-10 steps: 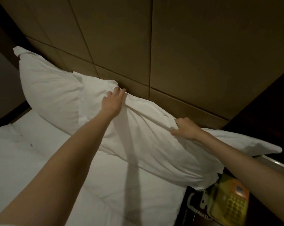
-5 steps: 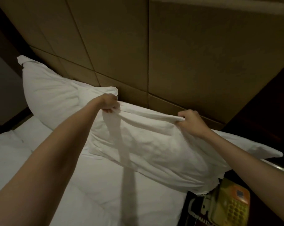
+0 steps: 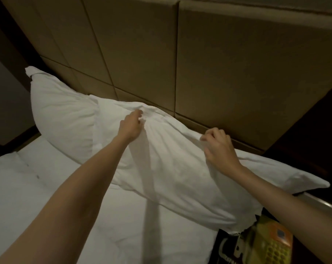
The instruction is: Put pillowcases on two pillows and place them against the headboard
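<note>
A: Where is everything lying, left to right?

B: The far pillow (image 3: 64, 119) is leaning on the headboard (image 3: 237, 82); the near pillow (image 3: 180, 168) is running lengthwise along it, overlapping the first; the left hand (image 3: 130, 125) is pinching its top edge, fingers closed.

A: And the right hand (image 3: 219, 148)?

B: Nearer; pinching the same edge; both pillowcases are looking filled.

The near pillow (image 3: 180, 168) wears white matt cloth, creased into fine wrinkles. The far pillow (image 3: 62, 119), at ten o'clock, has the same cloth, smoother. The bed sheet (image 3: 37, 187) is white matt fabric. The headboard (image 3: 237, 73) shows tan padded panels with a dull, faintly textured finish. At five o'clock, the telephone (image 3: 270, 244) is yellow plastic, slightly glossy.
</note>
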`<action>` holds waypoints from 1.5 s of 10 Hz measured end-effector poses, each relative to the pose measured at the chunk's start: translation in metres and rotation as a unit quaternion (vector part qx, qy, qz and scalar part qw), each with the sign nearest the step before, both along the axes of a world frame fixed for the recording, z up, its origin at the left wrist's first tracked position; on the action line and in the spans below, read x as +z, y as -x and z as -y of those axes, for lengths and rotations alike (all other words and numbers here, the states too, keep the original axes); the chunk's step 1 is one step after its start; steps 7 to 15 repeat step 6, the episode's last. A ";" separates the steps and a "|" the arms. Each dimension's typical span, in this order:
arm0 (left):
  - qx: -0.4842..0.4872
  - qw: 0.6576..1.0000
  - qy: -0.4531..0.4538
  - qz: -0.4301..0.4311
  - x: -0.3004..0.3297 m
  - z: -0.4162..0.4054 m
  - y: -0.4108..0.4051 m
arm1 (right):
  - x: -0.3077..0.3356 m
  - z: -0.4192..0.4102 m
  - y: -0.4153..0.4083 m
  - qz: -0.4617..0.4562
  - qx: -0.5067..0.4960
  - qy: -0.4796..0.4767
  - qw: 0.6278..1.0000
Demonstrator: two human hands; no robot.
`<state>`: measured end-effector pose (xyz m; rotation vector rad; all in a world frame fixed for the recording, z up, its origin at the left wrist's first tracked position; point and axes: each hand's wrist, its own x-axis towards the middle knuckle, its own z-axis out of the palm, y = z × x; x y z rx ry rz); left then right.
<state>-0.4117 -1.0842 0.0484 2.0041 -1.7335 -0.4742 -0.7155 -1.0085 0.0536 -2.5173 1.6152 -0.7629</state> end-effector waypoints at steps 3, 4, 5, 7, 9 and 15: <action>-0.059 0.965 -0.117 0.227 0.002 -0.022 -0.011 | -0.018 0.018 -0.010 -0.199 -0.002 -0.103 0.975; 0.011 0.983 -0.091 0.162 0.009 -0.035 -0.015 | -0.010 0.024 -0.015 -0.168 0.015 -0.084 0.982; 0.057 0.991 -0.105 0.062 0.026 -0.054 -0.022 | 0.004 0.025 -0.022 -0.107 0.030 -0.079 0.991; 0.066 0.992 -0.104 0.001 0.035 -0.071 -0.027 | 0.017 0.023 -0.031 -0.019 0.038 -0.115 0.992; 0.066 0.992 -0.104 0.001 0.035 -0.071 -0.027 | 0.017 0.023 -0.031 -0.019 0.038 -0.115 0.992; 0.066 0.992 -0.104 0.001 0.035 -0.071 -0.027 | 0.017 0.023 -0.031 -0.019 0.038 -0.115 0.992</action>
